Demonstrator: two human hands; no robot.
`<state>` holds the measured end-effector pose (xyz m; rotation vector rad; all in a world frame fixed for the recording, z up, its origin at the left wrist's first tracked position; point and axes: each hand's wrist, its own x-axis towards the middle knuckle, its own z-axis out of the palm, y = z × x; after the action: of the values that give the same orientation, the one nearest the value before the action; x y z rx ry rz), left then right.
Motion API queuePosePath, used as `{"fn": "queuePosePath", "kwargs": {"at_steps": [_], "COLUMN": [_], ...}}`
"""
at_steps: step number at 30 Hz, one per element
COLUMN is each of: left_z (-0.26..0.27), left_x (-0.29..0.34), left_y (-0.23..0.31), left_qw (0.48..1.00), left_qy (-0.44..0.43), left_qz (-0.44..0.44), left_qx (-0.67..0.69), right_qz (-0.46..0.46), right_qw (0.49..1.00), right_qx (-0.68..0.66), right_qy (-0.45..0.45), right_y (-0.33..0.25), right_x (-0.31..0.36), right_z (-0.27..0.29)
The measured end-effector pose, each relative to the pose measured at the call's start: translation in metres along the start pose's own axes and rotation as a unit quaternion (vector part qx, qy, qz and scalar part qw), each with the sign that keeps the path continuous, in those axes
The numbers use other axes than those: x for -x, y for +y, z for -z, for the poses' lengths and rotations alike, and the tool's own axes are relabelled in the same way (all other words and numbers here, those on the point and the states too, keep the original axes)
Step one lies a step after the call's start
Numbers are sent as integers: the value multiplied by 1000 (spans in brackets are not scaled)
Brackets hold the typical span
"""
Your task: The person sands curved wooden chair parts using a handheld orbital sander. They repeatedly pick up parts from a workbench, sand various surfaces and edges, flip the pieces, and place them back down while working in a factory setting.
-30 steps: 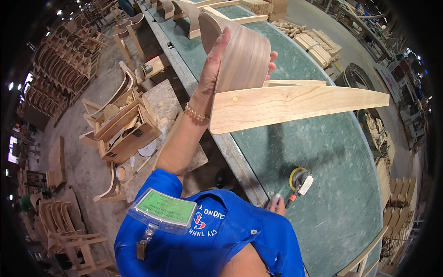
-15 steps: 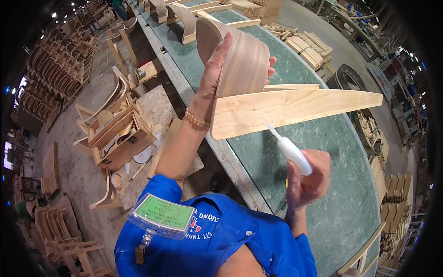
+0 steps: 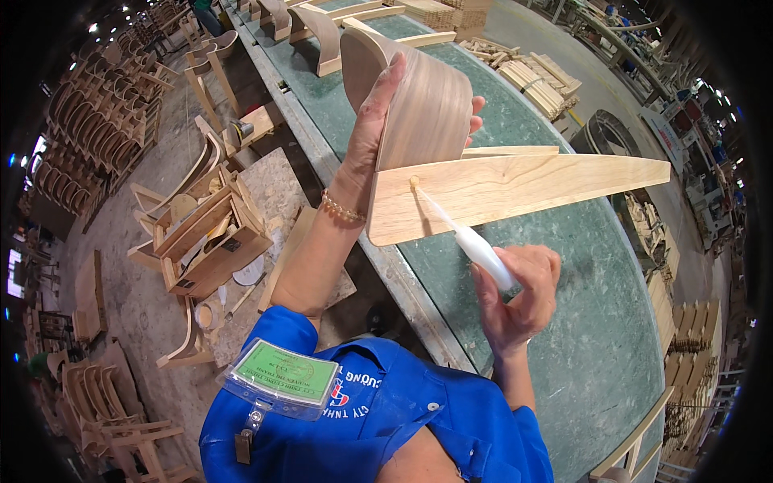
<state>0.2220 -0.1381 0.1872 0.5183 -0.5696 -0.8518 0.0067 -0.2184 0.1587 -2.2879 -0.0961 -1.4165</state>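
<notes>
My left hand is closed around a curved wooden seat shell, with the thumb on its near side and fingertips showing past its right edge. A pale tapered wooden leg joins the shell's lower end and points right. Part of a second leg shows behind it. My right hand grips a white squeeze bottle with a long thin nozzle. The nozzle tip touches a small round plug near the wide end of the leg. What the bottle contains is hidden.
Below the piece lies a green-topped worktable with a metal edge. More curved wooden parts stand at its far end. To the left, a wooden toolbox sits on a board. Stacked wooden strips lie beyond the table.
My right hand has moved left and slightly up, bringing the bottle's nozzle from below the leg's edge onto the round plug. My left hand and the wooden piece have barely shifted.
</notes>
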Motion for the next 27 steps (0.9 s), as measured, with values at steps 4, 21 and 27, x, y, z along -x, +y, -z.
{"fn": "queuePosePath", "kwargs": {"at_steps": [4, 21, 27], "left_z": [-5, -2, 20], "left_x": [1, -10, -32], "left_y": [-2, 10, 27], "left_qw": [1000, 1000, 996], "left_qy": [9, 0, -72], "left_qz": [9, 23, 8], "left_qx": [24, 20, 60], "right_qz": [3, -228, -494], "right_qw": [1000, 944, 793], "right_qx": [4, -212, -357], "right_qy": [6, 105, -23], "right_y": [3, 8, 44], "right_x": [-2, 28, 131], "right_z": [0, 9, 14]}}
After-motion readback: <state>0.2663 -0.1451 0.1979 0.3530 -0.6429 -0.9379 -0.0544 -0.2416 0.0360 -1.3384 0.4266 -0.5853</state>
